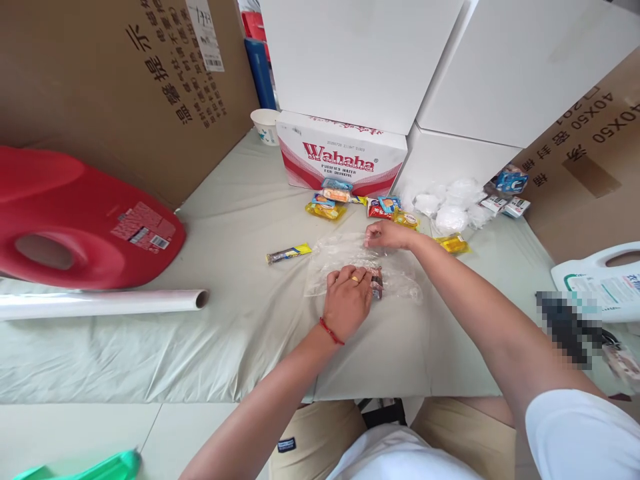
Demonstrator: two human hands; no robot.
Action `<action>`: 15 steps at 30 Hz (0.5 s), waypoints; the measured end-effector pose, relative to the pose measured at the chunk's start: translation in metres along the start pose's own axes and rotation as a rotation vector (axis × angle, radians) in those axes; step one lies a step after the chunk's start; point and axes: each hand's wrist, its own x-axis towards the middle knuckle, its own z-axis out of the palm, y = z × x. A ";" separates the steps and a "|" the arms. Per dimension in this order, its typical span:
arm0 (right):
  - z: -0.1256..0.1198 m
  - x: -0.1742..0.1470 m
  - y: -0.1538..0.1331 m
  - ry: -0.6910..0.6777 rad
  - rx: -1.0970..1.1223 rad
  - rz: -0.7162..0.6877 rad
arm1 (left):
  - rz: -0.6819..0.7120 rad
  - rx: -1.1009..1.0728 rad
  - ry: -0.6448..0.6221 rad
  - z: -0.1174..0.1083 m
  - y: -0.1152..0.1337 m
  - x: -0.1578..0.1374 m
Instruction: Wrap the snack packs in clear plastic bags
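Note:
A clear plastic bag (330,250) lies crumpled on the cloth-covered table in front of me. My left hand (347,297), with a ring and a red string bracelet, curls its fingers over a small dark brown and red wrapped snack (377,285) at the bag; whether the snack is inside the film I cannot tell. The far edge of the bag is pinched between the fingertips of my right hand (387,236). Left of the bag lies a thin yellow and dark snack stick (289,253). Beyond it are several packaged snacks (326,208), and a yellow packet (453,244) sits behind my right forearm.
A Wahaha carton (345,157) and white boxes (360,60) stand at the back, beside a paper cup (266,125). White bundles in plastic (453,207) lie back right. A red jug (90,220) and a film roll (100,303) are left; a white bottle (600,283) is right.

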 end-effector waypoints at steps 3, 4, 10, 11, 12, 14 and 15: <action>-0.001 -0.017 -0.009 0.145 -0.043 -0.173 | -0.009 0.026 -0.032 -0.001 0.002 -0.001; 0.000 -0.025 -0.014 0.184 -0.082 -0.226 | -0.012 0.033 -0.040 -0.001 0.003 -0.001; 0.034 -0.087 -0.043 0.212 -0.282 -0.462 | -0.044 0.036 -0.047 -0.002 0.004 -0.003; 0.043 -0.095 -0.043 0.201 -0.281 -0.462 | -0.055 0.020 -0.049 -0.002 0.003 -0.003; 0.053 -0.101 -0.042 0.201 -0.268 -0.455 | -0.064 -0.006 -0.051 -0.002 0.002 -0.004; 0.072 -0.109 -0.037 0.230 -0.216 -0.439 | -0.075 -0.097 -0.050 0.000 -0.004 -0.006; 0.080 -0.111 -0.033 0.249 -0.186 -0.434 | -0.075 -0.167 -0.045 0.001 -0.008 -0.008</action>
